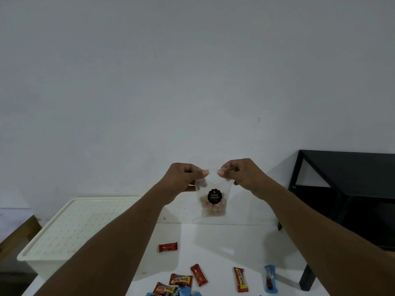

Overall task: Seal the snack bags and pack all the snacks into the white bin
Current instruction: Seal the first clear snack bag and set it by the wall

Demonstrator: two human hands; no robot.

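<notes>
Left hand: pinches the top left edge of the snack bag, fingers clamped on it.
Right hand: clamped on the bag's top right edge.
Snack bag: clear, black round label, held upright in the air above the counter.
White bin: at the left, lid on.
Wrapped snacks: red bar alone; more red bars and a blue one near the front edge.
</notes>
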